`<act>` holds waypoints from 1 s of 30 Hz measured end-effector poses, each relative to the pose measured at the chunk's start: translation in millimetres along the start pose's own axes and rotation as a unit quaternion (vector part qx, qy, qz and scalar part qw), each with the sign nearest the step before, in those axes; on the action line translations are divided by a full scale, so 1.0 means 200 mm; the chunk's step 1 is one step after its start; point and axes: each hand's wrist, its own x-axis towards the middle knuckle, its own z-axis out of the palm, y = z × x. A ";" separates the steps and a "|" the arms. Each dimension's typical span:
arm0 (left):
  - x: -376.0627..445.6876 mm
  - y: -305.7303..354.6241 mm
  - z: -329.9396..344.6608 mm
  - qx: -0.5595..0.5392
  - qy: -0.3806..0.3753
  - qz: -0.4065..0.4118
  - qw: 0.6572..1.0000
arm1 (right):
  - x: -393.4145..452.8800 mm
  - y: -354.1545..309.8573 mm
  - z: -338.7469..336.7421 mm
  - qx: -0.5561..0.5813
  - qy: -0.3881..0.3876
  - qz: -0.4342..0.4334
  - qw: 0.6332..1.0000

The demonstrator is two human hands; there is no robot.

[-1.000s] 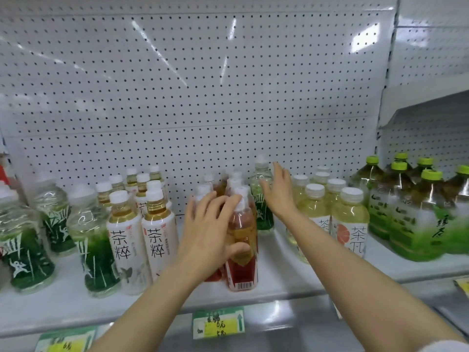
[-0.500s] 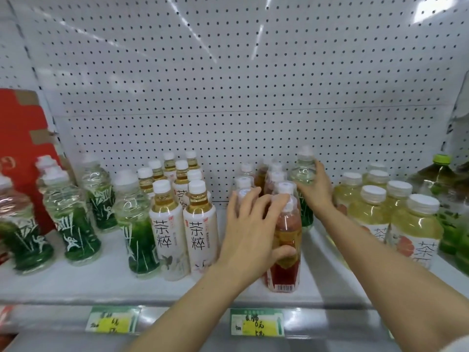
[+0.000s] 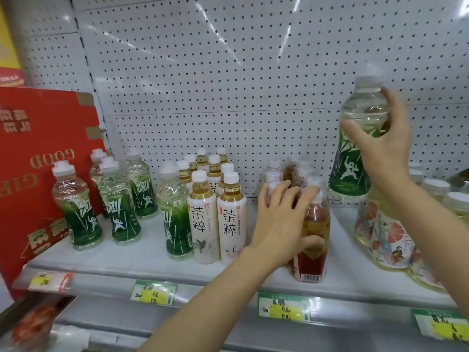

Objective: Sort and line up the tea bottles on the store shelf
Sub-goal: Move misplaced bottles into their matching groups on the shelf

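1. The right hand (image 3: 383, 148) grips a clear plastic bottle with a green bamboo label and white cap (image 3: 360, 138), fingers and thumb curled round its upper body. The bottle is upright, held in the air above the white metal shelf (image 3: 142, 252), in front of the white pegboard back panel (image 3: 228, 85).
2. The left hand (image 3: 281, 222) rests against a clear bottle of amber-red tea with a white cap (image 3: 313, 237). The thumb lies across the label; the fingers reach over the caps of the bottles just behind it. This bottle stands at the shelf's front edge.
3. Two white-labelled bottles of golden tea (image 3: 218, 219) stand side by side just left of the left hand, heading a row that runs back.
4. Further left stand several green bamboo-label bottles (image 3: 116, 201), loosely grouped.
5. A red cardboard box (image 3: 38, 148) stands at the shelf's left end.
6. Pale yellow bottles with floral labels (image 3: 380, 235) stand below the right forearm.
7. Green and yellow price tags (image 3: 284, 307) line the shelf rail.
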 end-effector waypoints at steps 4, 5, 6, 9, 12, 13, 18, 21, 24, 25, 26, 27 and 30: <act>0.00 0.00 0.01 0.002 -0.001 0.002 1.000 | -0.06 -0.12 -0.07 0.041 -0.002 -0.011 0.999; 0.00 0.00 0.01 0.002 -0.001 0.003 1.000 | -0.09 -0.14 -0.09 0.043 -0.001 -0.014 0.999; 0.00 0.00 0.01 0.002 -0.002 0.003 1.000 | -0.11 -0.16 -0.10 0.042 -0.002 -0.019 0.999; -0.01 0.00 0.00 0.000 -0.001 -0.002 1.000 | -0.22 -0.19 -0.14 0.044 -0.016 -0.020 0.999; -0.02 0.01 0.01 0.012 -0.002 -0.013 1.000 | -0.36 -0.21 -0.15 0.054 -0.038 -0.012 0.998; -0.02 0.02 0.00 0.017 -0.001 -0.013 1.000 | -0.40 -0.21 -0.14 0.055 -0.045 -0.010 0.997; -0.05 0.02 -0.03 0.040 0.015 0.004 0.999 | -0.58 -0.24 -0.14 0.080 -0.066 0.001 0.995; -0.06 0.00 -0.08 0.057 0.016 0.019 0.998 | -0.67 -0.29 -0.13 0.093 -0.086 0.011 0.992; -0.12 -0.04 -0.15 0.075 0.021 0.017 0.997 | -0.75 -0.34 -0.11 0.104 -0.102 0.019 0.989; -0.15 -0.06 -0.17 0.082 0.024 0.014 0.996 | -0.77 -0.36 -0.09 0.112 -0.105 0.024 0.988; -0.19 -0.09 -0.19 0.093 0.027 0.013 0.995 | -0.79 -0.37 -0.07 0.118 -0.109 0.027 0.987; -0.23 -0.11 -0.22 0.101 0.028 0.011 0.994 | -0.82 -0.38 -0.05 0.121 -0.113 0.029 0.986; -0.37 -0.23 -0.27 0.113 0.028 -0.003 0.993 | -0.91 -0.41 0.04 0.119 -0.124 0.047 0.984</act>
